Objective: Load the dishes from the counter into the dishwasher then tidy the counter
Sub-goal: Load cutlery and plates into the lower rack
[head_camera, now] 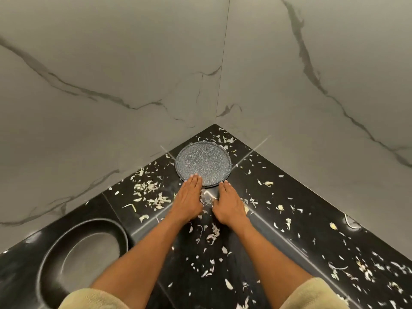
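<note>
Fingers (196, 179) of left hand (186, 200) straight and pressed together, tips resting on near rim of speckled plate (203, 162). Fingers of right hand (228, 202) likewise straight and together, tips just at plate's near edge; contact with rim not certain from this angle. Both hands palm-down, side by side, small gap between them over a patch of scraps. Neither hand curled round anything.

Largest to smallest:

Marble walls (111, 63), pale grey with dark veins, meeting in a corner directly ahead; vertical seam running down to back point of counter.

Counter (289, 219), black, glossy, tiled with thin pale joints, wedge-shaped into wall corner. Surface littered all over.

Dark pan (55, 253), round and deep, sitting on counter at lower left, well apart from plate, beside left forearm. Interior showing a dull sheen.

Two bare forearms reaching forward from bottom edge, beige sleeves (93, 299) pushed up above elbows.

Speckled plate, round, grey-blue, lying flat on counter near back corner, just beside left wall. A second dark rim visible under its near edge; whether that is a second plate or a shadow, cannot tell.

Peel scraps (153, 200), pale, papery, scattered across counter; thickest left of hands and along right side, some behind plate in corner.

Small curved pale object (351, 223) at right counter edge, too blurred to identify.
</note>
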A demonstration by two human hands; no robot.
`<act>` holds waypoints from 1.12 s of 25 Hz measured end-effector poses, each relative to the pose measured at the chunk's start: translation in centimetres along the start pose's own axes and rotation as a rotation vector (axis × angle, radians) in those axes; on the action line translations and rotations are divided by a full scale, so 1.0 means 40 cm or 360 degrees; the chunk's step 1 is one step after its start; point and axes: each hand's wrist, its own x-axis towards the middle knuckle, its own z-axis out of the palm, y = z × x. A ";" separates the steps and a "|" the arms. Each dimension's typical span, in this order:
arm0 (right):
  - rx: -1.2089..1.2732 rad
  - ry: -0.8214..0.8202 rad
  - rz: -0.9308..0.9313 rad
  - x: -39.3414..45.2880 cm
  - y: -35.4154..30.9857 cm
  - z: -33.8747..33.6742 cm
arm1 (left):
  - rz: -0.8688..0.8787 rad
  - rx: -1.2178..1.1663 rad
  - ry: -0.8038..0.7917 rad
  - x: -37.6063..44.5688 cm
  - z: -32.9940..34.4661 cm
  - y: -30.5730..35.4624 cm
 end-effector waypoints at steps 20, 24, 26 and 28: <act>0.1356 0.0690 0.1046 0.061 0.021 0.000 | -0.0103 -0.0667 -0.0092 -0.095 0.039 -0.017; 0.1276 0.1015 0.0743 -0.033 -0.001 -0.081 | -0.0076 -0.0733 0.0074 -0.140 -0.010 0.072; 0.1180 0.1175 0.0440 -0.080 -0.018 -0.126 | 0.0049 -0.0786 0.0350 -0.152 -0.061 0.127; 0.0915 0.1332 0.0053 -0.133 -0.019 -0.166 | 0.0233 -0.0686 0.0700 -0.155 -0.111 0.172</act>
